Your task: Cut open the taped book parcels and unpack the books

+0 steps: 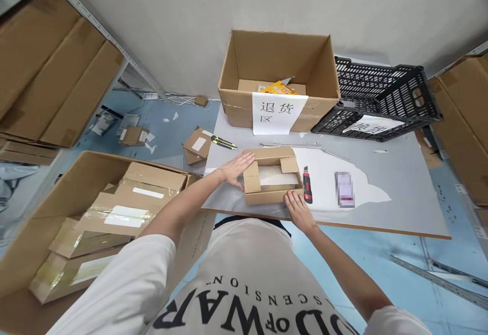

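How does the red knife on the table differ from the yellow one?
The red utility knife lies right of the small carton, near the right hand; the yellow utility knife lies farther back, beyond the left hand. The red one points away from the person; the yellow one lies crosswise. Both rest flat on the table, untouched.

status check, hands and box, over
Left hand flat on small box flap. Right hand at its near corner. Box open. Red cutter beside right hand.
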### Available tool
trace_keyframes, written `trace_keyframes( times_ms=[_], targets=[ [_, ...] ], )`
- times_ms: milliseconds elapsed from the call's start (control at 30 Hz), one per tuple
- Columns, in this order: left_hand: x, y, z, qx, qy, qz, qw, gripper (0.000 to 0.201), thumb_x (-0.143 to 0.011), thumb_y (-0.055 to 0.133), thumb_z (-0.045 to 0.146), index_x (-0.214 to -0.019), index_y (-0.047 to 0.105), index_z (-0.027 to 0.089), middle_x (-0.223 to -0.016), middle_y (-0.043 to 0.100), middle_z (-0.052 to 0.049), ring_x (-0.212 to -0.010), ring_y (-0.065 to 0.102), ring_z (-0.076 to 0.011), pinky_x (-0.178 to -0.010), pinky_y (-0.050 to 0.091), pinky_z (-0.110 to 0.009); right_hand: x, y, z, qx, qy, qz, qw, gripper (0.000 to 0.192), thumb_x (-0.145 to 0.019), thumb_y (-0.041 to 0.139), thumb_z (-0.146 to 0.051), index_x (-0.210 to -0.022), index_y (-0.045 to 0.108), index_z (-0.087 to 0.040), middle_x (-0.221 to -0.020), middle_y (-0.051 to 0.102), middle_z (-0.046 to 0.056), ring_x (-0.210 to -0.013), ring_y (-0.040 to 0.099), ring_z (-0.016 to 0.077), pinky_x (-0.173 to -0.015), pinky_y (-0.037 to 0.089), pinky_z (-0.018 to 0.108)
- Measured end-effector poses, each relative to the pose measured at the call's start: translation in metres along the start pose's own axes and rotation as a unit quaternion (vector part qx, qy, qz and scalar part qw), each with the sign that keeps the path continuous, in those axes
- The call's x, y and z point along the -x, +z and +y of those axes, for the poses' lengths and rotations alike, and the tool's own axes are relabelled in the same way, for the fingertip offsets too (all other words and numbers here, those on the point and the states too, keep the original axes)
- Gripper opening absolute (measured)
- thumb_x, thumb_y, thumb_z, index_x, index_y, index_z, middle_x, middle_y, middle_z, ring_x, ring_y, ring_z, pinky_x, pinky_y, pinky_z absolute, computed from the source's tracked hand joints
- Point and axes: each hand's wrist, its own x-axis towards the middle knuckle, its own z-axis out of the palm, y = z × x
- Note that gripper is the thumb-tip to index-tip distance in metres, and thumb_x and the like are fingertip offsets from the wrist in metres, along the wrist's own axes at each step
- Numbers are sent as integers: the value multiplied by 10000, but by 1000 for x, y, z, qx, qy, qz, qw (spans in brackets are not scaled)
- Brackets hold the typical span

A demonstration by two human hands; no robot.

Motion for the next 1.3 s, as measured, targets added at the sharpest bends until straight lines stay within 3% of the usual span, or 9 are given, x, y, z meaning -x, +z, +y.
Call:
trace_keyframes(
  times_ms=[167, 300, 400, 533, 733, 900, 1067, 1200, 1300],
  targets=[
    [-2, -10, 3, -61, -45, -30, 997, 1020, -632, 610, 222, -1445, 23, 32, -1528, 42, -200, -1410, -33, -272, -1133, 51, -407, -10, 2, -9, -17, 2, -21, 1000, 557, -781, 359, -3, -1332, 434, -46, -1397, 429, 186, -1297, 382, 311, -1051, 314, 504],
    [3, -15, 13, -100, -90, -36, 990, 952, -590, 488, 34, -1443, 66, 39, -1532, 67, -176, -1412, -35, -242, -1128, 76, -392, -7, -24, -4, -74, -7, -2, 997, 545, -792, 381, -41, -1333, 444, -69, -1399, 433, 168, -1317, 354, 297, -1030, 358, 478],
    [10, -20, 24, -97, -104, -30, 989, 921, -596, 451, 13, -1445, 99, 69, -1533, 104, -149, -1415, 5, -226, -1122, 103, -395, -16, -53, 14, -142, 24, 13, 990, 433, -857, 380, -129, -1261, 534, -136, -1307, 542, 124, -1213, 487, 240, -974, 432, 400],
    [7, -29, 46, -72, -89, 17, 993, 689, -727, 410, 62, -1402, 283, 118, -1494, 277, -119, -1395, 184, -203, -1117, 128, -390, -62, -87, 45, -173, 57, -12, 983, 360, -888, 379, -174, -1183, 585, -166, -1219, 608, 89, -1096, 563, 195, -937, 444, 327],
    [-43, -24, 85, -79, 3, -42, 996, 284, -868, 421, 287, -999, 644, 172, -1020, 684, -100, -974, 614, -201, -1054, 244, -428, -145, -96, 52, -57, -122, -178, 975, 277, -832, 492, -153, -1081, 614, -149, -1139, 629, 134, -1067, 552, 247, -887, 382, 366],
    [-52, -21, 90, -136, -26, -70, 988, 379, -845, 486, 448, -817, 696, 135, -803, 699, -114, -838, 626, -238, -1059, 142, -558, -158, -92, 34, 56, -132, -197, 970, 264, -854, 414, -92, -976, 649, -91, -946, 668, 157, -971, 559, 255, -950, 299, 420],
    [-23, -36, 109, -143, -85, 7, 986, 525, -824, 456, 555, -884, 711, 100, -862, 673, -162, -962, 563, -302, -1094, 20, -560, -132, -107, 41, 39, -58, -110, 992, 342, -853, 506, -306, -1097, 617, -94, -1016, 640, 201, -1102, 469, 327, -1014, 240, 477],
    [3, -30, 130, -102, -285, 66, 951, 853, -694, 444, 746, -1148, 610, 42, -1084, 612, -245, -1119, 458, -422, -1061, -124, -603, -93, -99, 65, -46, 102, -97, 989, 876, -751, 540, -616, -1402, 308, -79, -1376, 389, 259, -1262, 330, 410, -1024, 205, 562],
    [17, -7, 137, -54, -378, 84, 920, 1095, -601, 481, 798, -1387, 333, 51, -1384, 378, -276, -1289, 272, -462, -1031, -127, -644, -67, -73, 79, -171, 122, -165, 963, 1172, -663, 574, -696, -1467, -34, -101, -1509, 103, 244, -1380, 141, 376, -1043, 236, 525]
  ],
)
